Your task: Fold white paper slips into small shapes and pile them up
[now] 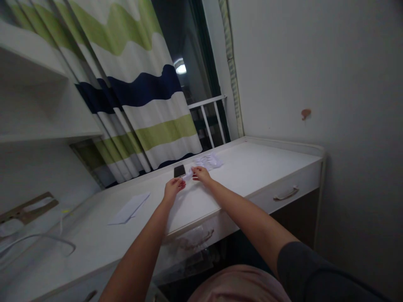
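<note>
Two hands point(174, 188) point(202, 174), grip pinched on white strip point(188, 175); dark phone point(179, 170), crumpled paper point(210, 160) behind.

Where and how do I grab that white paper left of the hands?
I'd pinch the near right edge of the white paper, coming from the right, where the left hand is: it lies flat, but a small corner juts from that edge, which might be easier to catch.

A fabric curtain striped in green, white and navy point(126, 79) hangs beyond the left hand point(173, 187), beside a dark glass window point(193, 37) showing a bright white light point(180, 67). White railing bars point(207, 126) stand beyond the right hand point(201, 174), a plain pale wall point(346, 63) to its right. White shelving point(37, 109) flanks the left; a long white desk with drawers point(255, 167) stretches beneath both.
</note>
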Motion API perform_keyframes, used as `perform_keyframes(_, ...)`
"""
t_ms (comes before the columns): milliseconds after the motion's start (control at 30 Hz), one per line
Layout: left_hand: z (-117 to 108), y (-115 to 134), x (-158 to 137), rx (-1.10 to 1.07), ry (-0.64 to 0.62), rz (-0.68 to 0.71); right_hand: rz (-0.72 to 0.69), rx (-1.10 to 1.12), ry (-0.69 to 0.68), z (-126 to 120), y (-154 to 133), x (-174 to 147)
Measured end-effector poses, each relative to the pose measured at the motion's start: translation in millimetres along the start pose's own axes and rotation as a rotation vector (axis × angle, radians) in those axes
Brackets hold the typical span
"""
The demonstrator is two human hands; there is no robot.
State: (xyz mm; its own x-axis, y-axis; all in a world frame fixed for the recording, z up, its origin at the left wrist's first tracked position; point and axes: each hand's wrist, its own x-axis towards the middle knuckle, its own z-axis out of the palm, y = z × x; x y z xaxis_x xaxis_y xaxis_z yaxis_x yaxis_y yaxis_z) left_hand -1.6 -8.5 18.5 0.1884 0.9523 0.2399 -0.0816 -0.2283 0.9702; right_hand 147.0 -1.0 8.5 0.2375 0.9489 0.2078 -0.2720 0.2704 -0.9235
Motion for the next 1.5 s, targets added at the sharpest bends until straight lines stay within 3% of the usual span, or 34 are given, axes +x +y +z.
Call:
perform_keyframes(200,20.5,14.7,37.0,0.095,-0.024,0.043,-0.214,-0.497,0.207,-18.7,-22.9,26.3)
perform_keyframes(333,37.6,22.4,65.4,0.123,-0.029,0.049,-0.329,-0.680,0.196,-40.7,-45.3,44.2)
perform_keyframes(467,59.0,25.2,91.9,0.124,-0.074,0.092,-0.352,-0.739,0.201,-66.3,-62.0,61.9)
perform_keyframes(567,78.3,23.5,111.6,0.120,-0.107,0.108,-0.298,-0.752,0.222,-84.9,-69.2,75.4)
perform_keyframes(700,105.4,17.2,140.8,0.136,-0.147,0.098,-0.194,-0.602,0.246,-108.4,-72.5,97.0)
perform_keyframes(1033,164.6,-15.7,213.1,0.122,-0.221,0.063,-0.133,-0.564,0.324,-166.2,-68.5,163.5)
perform_keyframes(1300,190.5,-42.7,272.9,0.247,-0.282,0.102,-0.062,-0.537,0.434,-198.7,-49.3,222.4)
perform_keyframes(1500,206.5,-50.5,308.5,0.424,-0.241,0.274,-0.100,-0.565,0.458,-218.4,-39.0,255.1)
